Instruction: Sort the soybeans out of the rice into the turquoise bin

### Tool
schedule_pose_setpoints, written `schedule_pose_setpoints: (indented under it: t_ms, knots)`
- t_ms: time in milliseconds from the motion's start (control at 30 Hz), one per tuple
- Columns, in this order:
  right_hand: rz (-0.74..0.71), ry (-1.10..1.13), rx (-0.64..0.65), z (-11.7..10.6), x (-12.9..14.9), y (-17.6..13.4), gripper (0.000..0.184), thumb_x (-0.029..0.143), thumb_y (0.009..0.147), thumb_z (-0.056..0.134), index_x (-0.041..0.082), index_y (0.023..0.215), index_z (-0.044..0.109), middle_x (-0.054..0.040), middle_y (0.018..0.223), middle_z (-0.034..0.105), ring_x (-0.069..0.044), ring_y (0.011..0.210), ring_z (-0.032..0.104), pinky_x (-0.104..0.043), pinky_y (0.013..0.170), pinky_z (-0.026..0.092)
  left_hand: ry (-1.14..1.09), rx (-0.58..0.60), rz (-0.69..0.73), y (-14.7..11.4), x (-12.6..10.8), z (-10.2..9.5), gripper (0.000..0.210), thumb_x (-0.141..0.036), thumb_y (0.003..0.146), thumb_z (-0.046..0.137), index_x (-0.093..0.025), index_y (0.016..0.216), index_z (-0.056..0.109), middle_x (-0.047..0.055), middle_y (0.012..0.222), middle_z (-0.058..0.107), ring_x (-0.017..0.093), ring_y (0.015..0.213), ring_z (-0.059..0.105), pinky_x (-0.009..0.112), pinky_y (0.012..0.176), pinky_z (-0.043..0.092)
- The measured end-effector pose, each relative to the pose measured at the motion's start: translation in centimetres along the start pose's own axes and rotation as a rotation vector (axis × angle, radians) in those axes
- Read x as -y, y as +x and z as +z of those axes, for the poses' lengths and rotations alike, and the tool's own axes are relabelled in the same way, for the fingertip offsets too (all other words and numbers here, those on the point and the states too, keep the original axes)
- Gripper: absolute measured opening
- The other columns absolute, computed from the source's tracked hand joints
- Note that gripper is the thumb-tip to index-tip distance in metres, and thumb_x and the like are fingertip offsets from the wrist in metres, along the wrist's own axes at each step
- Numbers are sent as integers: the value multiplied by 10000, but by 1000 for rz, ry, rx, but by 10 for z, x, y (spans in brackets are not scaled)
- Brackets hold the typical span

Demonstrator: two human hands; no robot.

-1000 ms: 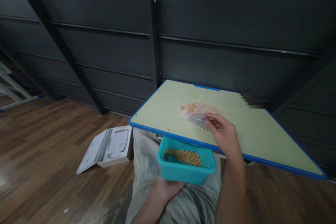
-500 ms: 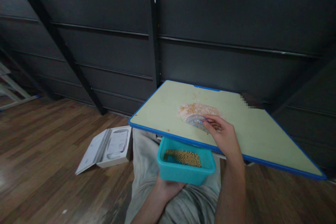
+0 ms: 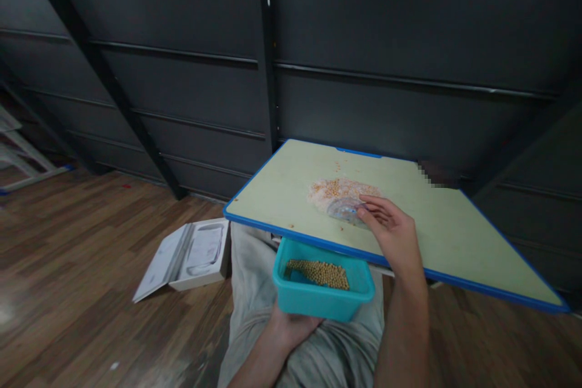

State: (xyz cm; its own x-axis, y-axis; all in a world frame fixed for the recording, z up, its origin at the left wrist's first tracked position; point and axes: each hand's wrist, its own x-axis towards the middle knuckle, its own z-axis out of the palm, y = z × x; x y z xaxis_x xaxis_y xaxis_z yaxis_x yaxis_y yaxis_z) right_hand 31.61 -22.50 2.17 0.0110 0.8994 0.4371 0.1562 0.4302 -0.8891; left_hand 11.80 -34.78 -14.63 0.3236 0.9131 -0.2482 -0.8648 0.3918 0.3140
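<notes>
My right hand (image 3: 391, 227) pinches a clear plastic protractor (image 3: 346, 209) by its right end. The protractor lies low over the near side of a mixed pile (image 3: 334, 188) of whitish grains and yellow beans, which look like soybeans. Under the table's front edge, my left hand (image 3: 291, 324) supports a turquoise plastic tub (image 3: 318, 303) from below, its fingers mostly hidden by the tub. Inside the tub is a layer of beans (image 3: 325, 273), heaped along the back and right.
The pile rests on a pale yellow-green tabletop (image 3: 454, 236) with a blue rim. A few loose beans lie near its front edge. On the wooden floor at left stands an open white box (image 3: 197, 254). A dark panelled wall (image 3: 409, 30) rises behind the table.
My right hand and the protractor have shifted slightly to the right. More of the pile's front shows, and a bean lies just in front of it. The tub and left hand stay put.
</notes>
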Motion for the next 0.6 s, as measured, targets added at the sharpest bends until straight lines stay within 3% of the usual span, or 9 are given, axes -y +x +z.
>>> schedule_pose_setpoints:
  t_ms: [100, 367, 500, 600]
  knots:
    - [-5, -35, 71, 1, 3, -1, 249, 457, 931, 913, 266, 1087, 949, -106, 1052, 948, -316, 945, 875, -486, 863, 727, -2, 17, -1, 0, 0, 2, 553, -478, 1016, 920, -264, 1517, 826, 133, 1569, 888, 415, 1769, 578, 703, 1517, 364]
    - [-3, -83, 147, 2, 7, -1, 249, 443, 937, 891, 248, 1074, 965, -122, 1046, 954, -310, 901, 871, -411, 740, 666, 44, -67, -2, -6, -2, 16, 371, -466, 939, 984, -263, 1243, 922, 127, 1560, 893, 456, 1743, 601, 649, 1510, 405]
    - [-6, -88, 156, 1, 6, -2, 251, 451, 932, 888, 244, 1054, 961, -114, 999, 944, -300, 866, 860, -400, 716, 648, 33, -92, 7, -7, -3, 25, 522, -479, 964, 964, -265, 1431, 873, 139, 1552, 895, 443, 1717, 636, 698, 1485, 437]
    - [-31, -80, 234, -1, 7, -4, 212, 425, 926, 891, 255, 1029, 965, -100, 985, 941, -283, 841, 843, -386, 704, 625, 14, -101, 18, -7, -3, 32, 655, -458, 990, 948, -288, 1603, 792, 137, 1572, 885, 442, 1698, 659, 719, 1464, 465]
